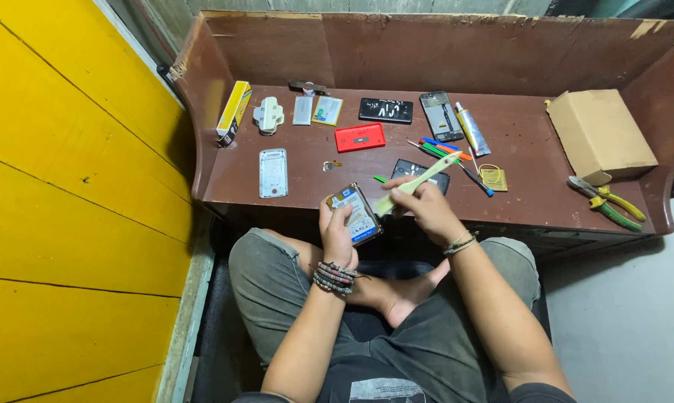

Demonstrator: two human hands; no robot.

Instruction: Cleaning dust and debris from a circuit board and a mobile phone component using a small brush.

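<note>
Over the near edge of the brown worktop point(314, 160), the left hand point(337, 227) is wrapped around a small flat hard drive point(356, 213) with a pale label, tilted up above the person's crossed legs. The right hand point(426, 209) is closed around a pale brush-like tool point(415, 184) whose lower end touches the drive's right edge. Farther back on the worktop lie a red cassette point(360, 137), a dark phone point(385, 110), an opened phone body point(441, 116), a cardboard box point(600, 134) and green-handled pliers point(604, 201).
</note>
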